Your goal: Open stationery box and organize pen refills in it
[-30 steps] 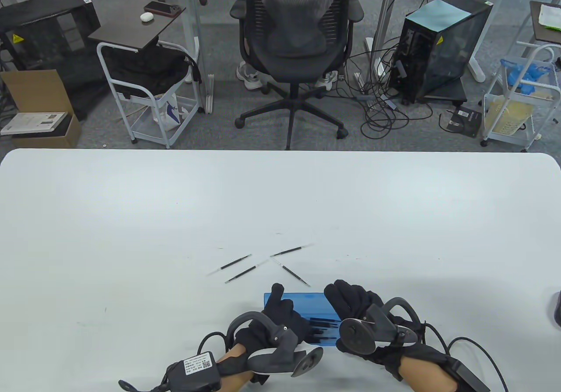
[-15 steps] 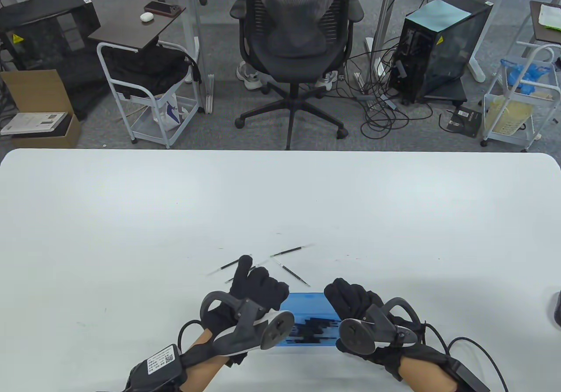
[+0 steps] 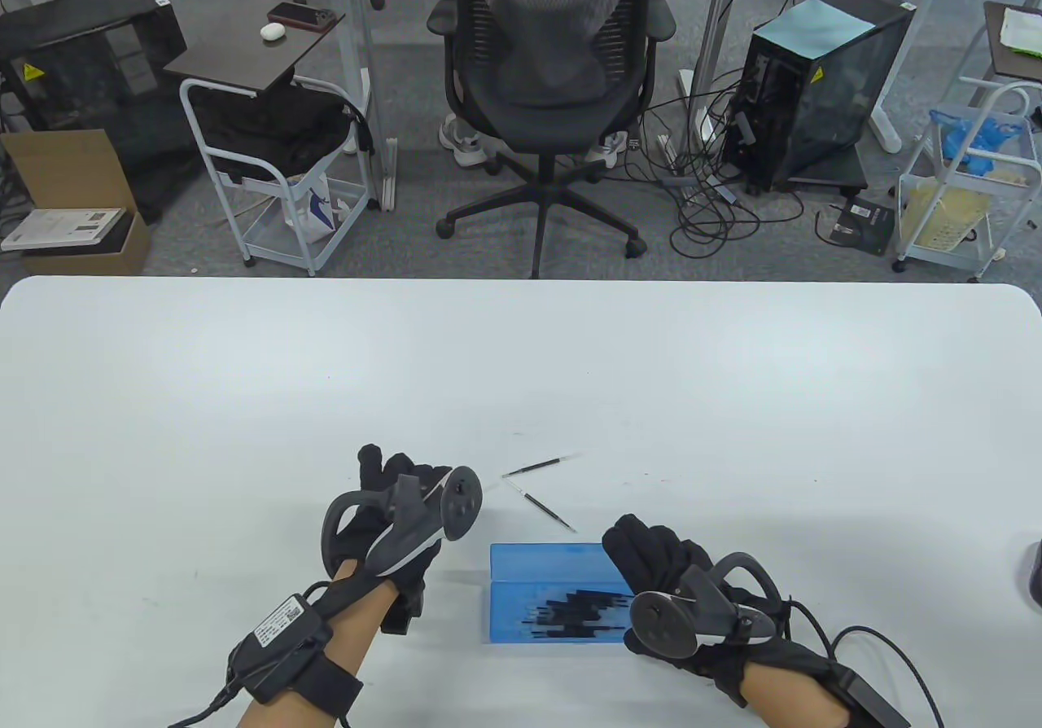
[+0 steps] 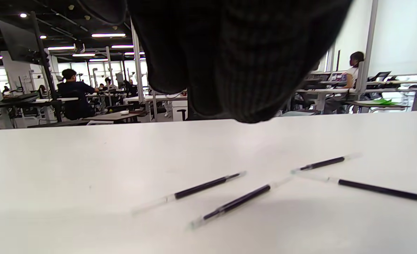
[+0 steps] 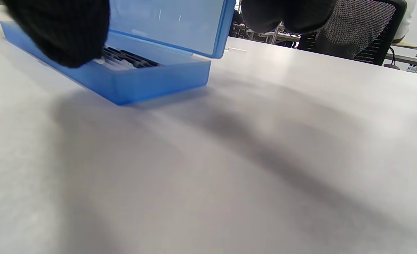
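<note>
table view: a blue stationery box (image 3: 553, 594) sits open near the front edge of the white table (image 3: 244, 394), its lid raised at the far side and dark pen refills (image 3: 570, 610) lying in its tray. the gloved right hand (image 3: 659, 557) rests at the box's right end, fingers curled at the lid's corner. the left hand (image 3: 391, 488) hovers to the left of the box and beyond it, over the spot where loose refills lie; whether its fingers are apart or together cannot be told here. two loose refills (image 3: 541, 488) show on the table just beyond the box. a white label (image 3: 281, 620) on the left wrist strap carries print too small to read. behind the table stand an office chair (image 3: 553, 68) and a computer tower (image 3: 814, 85) with a yellow warning sticker.

left wrist view: gloved fingertips (image 4: 229, 70) hang bunched above four refills (image 4: 236, 201) scattered on the table, touching none of them. people sit at desks in the background.

right wrist view: the box's tray (image 5: 131, 76) and tilted lid (image 5: 173, 24) fill the upper left; the thumb (image 5: 64, 31) rests on the tray's near rim, over the refills inside, while the other fingers (image 5: 286, 14) sit beside the lid's right edge.
</note>
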The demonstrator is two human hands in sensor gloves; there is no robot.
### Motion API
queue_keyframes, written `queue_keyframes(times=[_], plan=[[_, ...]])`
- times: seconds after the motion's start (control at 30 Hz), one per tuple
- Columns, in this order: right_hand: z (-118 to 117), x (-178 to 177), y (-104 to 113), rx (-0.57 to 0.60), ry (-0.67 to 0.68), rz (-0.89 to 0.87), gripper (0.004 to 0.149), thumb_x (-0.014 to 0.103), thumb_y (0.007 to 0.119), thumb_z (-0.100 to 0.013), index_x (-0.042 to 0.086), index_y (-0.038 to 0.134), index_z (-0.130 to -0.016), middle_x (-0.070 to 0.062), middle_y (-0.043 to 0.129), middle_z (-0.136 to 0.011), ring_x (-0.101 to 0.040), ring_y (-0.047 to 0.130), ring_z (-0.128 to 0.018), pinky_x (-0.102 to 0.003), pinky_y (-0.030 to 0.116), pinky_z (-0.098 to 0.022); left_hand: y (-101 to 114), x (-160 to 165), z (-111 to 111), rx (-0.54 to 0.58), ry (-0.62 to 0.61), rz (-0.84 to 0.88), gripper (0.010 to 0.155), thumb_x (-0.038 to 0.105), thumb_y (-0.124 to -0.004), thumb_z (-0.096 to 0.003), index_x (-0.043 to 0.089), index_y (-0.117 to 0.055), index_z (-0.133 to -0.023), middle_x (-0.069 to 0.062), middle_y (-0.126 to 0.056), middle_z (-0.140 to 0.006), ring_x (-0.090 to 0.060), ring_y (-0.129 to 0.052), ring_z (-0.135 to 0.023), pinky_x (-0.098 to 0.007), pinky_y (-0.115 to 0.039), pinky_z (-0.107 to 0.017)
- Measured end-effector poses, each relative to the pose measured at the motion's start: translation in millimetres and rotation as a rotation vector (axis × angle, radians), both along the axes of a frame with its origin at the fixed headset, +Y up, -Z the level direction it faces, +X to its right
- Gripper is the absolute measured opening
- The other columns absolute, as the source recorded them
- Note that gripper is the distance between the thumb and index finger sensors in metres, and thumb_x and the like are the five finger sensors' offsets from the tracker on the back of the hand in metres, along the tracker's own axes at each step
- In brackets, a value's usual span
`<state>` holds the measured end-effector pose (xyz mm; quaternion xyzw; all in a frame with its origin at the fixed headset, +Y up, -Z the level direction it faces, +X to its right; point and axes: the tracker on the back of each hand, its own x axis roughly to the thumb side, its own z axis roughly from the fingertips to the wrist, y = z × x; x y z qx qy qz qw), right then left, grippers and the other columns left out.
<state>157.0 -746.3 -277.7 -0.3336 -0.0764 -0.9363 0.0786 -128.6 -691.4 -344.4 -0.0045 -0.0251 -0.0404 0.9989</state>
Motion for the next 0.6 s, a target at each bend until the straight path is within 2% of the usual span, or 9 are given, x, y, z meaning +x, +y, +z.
queue_keyframes(times=[0.27,0.6], plan=[[0.1,0.2,-0.1,-0.005,0.001,0.0,0.116,0.055,0.079,-0.046,0.007,-0.005,-0.109,-0.032,0.006,-0.12,-0.06,0.048,-0.107,-0.067,0.056,-0.074,-32.4,3.9,-19.5,-0.077,0.043,-0.049,0.054,0.034,-0.097,-0.0453,0.031,-0.08,-0.096,0.009,-0.095,-0.094,-0.02,-0.086,-0.1,-0.063,-0.042,-0.09],[0.1,0.3,-0.2,-0.007,0.0,0.0,0.116,0.055,0.079,-0.046,0.007,-0.006,-0.109,-0.032,0.005,-0.119,-0.06,0.049,-0.106,-0.067,0.056,-0.074,-50.2,10.9,-30.7,-0.102,0.048,-0.071,0.052,0.033,-0.097,-0.0458,0.031,-0.081,-0.095,0.01,-0.097,-0.092,-0.019,-0.088,-0.1,-0.063,-0.041,-0.09]])
